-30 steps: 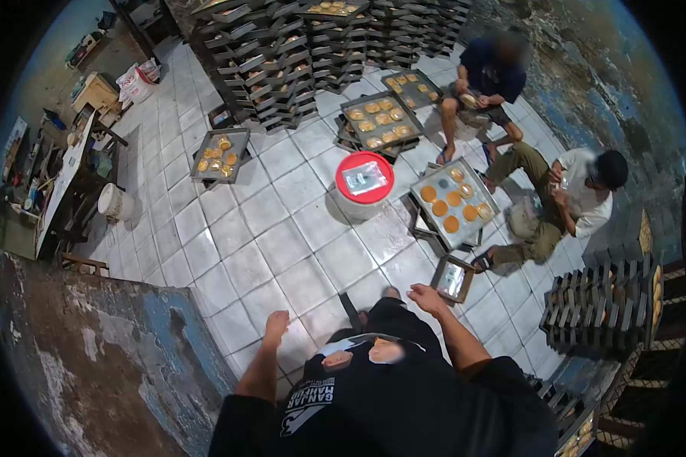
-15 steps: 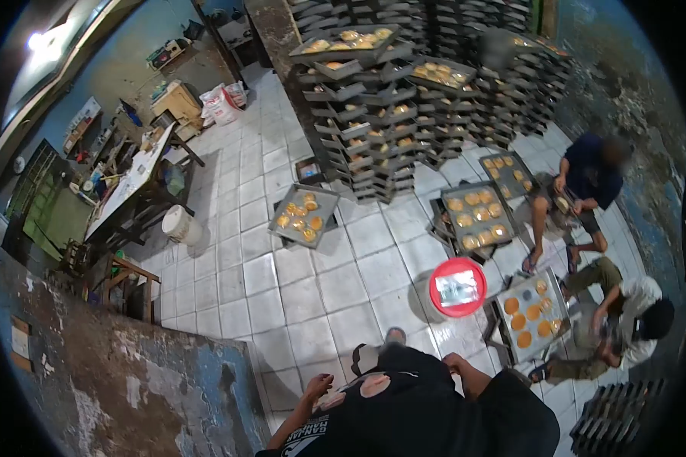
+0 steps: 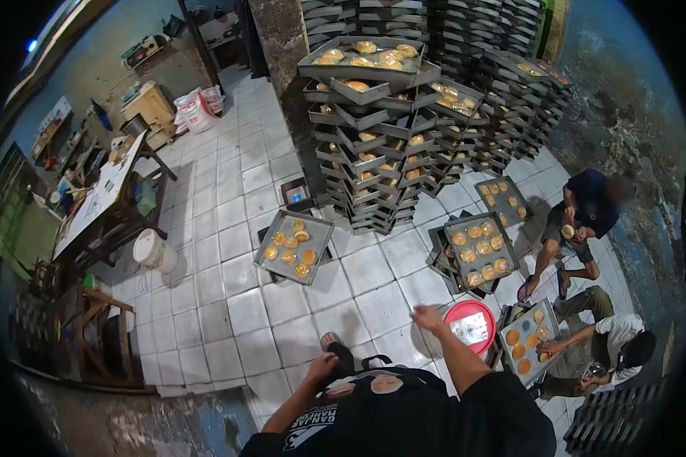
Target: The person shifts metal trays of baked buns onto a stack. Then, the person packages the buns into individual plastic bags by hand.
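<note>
My left hand (image 3: pixel 322 368) hangs low in front of my dark shirt, fingers loosely bent, with nothing visible in it. My right hand (image 3: pixel 430 318) reaches forward over the tiled floor, slightly blurred, and appears open with nothing in it. Just right of it is a bucket with a red lid (image 3: pixel 486 306), a clear-and-white packet (image 3: pixel 471 328) lying on top. Ahead on the floor, a metal tray (image 3: pixel 315 231) carries several round golden buns. Neither hand touches the tray or a bun.
A tall stack of trays with buns (image 3: pixel 370 137) rises ahead. Two people sit at the right beside bun trays (image 3: pixel 498 272). A white bucket (image 3: pixel 151 250) and a long table (image 3: pixel 103 186) stand left. A peeling low wall (image 3: pixel 152 419) borders the lower left.
My right hand has swung forward and left, away from my body. The view has moved closer to the stacks. The lower seated person's hand now reaches over the tray.
</note>
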Motion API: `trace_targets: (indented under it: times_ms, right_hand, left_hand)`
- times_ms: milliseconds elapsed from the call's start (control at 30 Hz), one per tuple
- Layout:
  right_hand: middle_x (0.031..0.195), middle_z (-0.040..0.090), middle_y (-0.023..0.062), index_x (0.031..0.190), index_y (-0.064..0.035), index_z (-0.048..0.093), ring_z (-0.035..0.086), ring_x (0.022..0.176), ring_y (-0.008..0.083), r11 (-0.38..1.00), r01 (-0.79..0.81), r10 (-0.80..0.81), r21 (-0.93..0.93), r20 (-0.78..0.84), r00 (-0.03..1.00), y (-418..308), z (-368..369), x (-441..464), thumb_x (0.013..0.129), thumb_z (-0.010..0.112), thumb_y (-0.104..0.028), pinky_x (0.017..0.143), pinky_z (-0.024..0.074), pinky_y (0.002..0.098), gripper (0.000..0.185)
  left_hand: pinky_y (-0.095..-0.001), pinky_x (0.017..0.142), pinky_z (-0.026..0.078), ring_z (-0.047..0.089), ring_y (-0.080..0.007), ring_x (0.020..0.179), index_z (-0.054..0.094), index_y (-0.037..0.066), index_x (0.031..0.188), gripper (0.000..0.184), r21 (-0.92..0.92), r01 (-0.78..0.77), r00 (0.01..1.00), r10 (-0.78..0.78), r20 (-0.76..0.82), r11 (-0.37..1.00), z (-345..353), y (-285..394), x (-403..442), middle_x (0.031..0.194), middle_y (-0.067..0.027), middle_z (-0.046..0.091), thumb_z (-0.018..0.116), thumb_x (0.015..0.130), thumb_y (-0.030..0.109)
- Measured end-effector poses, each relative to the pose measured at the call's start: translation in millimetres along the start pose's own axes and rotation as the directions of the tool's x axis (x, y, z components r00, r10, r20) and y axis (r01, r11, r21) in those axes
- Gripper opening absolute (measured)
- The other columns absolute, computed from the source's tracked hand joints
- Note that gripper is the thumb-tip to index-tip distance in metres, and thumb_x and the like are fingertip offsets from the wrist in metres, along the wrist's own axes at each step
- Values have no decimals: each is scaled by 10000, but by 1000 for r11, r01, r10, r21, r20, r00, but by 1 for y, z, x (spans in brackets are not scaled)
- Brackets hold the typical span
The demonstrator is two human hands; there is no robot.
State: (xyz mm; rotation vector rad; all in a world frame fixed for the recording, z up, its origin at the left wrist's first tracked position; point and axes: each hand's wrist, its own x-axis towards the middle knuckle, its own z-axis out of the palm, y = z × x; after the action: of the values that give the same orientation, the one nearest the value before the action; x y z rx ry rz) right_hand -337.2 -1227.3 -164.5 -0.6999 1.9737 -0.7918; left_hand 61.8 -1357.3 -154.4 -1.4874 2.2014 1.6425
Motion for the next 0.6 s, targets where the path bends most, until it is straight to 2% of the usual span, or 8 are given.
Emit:
trace_targets:
  times_ms: [67,100,133,200,233,300,333,600]
  right_hand:
    - [979,680,174,1145,26,614,652,862,312,822,331,-280,-464,177,944,65,27,8,898,586,-321,794,508,414,426]
    - [981,678,177,1106,17,629,649,878,344,399,589,-560,-703,322,763,127,44,21,925,541,-339,801,504,450,409]
    - [982,669,172,1031,-20,650,636,914,380,494,426,-144,-758,412,900,119,56,5,945,470,-374,819,493,493,406]
    - [808,659,133,1002,-28,661,662,693,213,821,9,212,-570,320,923,76,58,-53,906,542,-341,570,524,364,349]
    - [825,676,131,1076,-11,653,649,671,193,735,392,-62,-553,521,851,115,60,-60,898,596,-356,545,524,339,393]
    - [875,687,120,1166,-16,635,635,689,176,871,-484,489,-80,53,871,81,76,-107,863,669,-363,591,539,324,462]
    - [885,687,116,1191,-19,625,631,704,177,824,-565,564,41,29,825,70,82,-122,861,677,-366,617,545,330,482]
    - [949,693,140,1276,44,538,672,794,192,769,-565,589,299,12,808,18,86,-114,810,743,-314,621,525,298,622]
  left_hand:
    - [-364,827,485,644,-273,947,668,4,1071,442,-143,42,999,-46,-22,989,-45,-4,47,1015,-169,683,600,871,392]
    - [-351,805,489,646,-261,935,665,1,1074,435,-180,78,997,-80,-6,981,-66,-30,77,1010,-168,684,593,872,380]
    - [-354,783,493,651,-259,903,665,1,1074,430,-106,60,997,-65,-44,993,-87,-41,97,985,-166,686,593,868,371]
    - [-368,758,499,659,-270,865,667,-1,1064,422,-91,88,994,-93,-51,992,-129,-52,133,949,-170,690,591,859,361]
    - [-378,754,502,663,-284,859,670,-2,1054,421,-149,140,990,-143,-14,979,-148,-52,143,938,-176,692,589,856,361]
    - [-395,745,506,669,-299,841,676,-4,1028,416,-153,193,981,-190,32,969,-177,-58,169,913,-185,694,595,848,362]
    - [-401,740,508,671,-301,829,679,-5,1012,413,-100,194,981,-191,37,976,-190,-63,178,900,-188,694,602,843,363]
    - [-360,663,509,660,-211,737,677,2,971,348,-194,158,980,-129,154,968,-162,-66,242,810,-136,690,611,859,325]
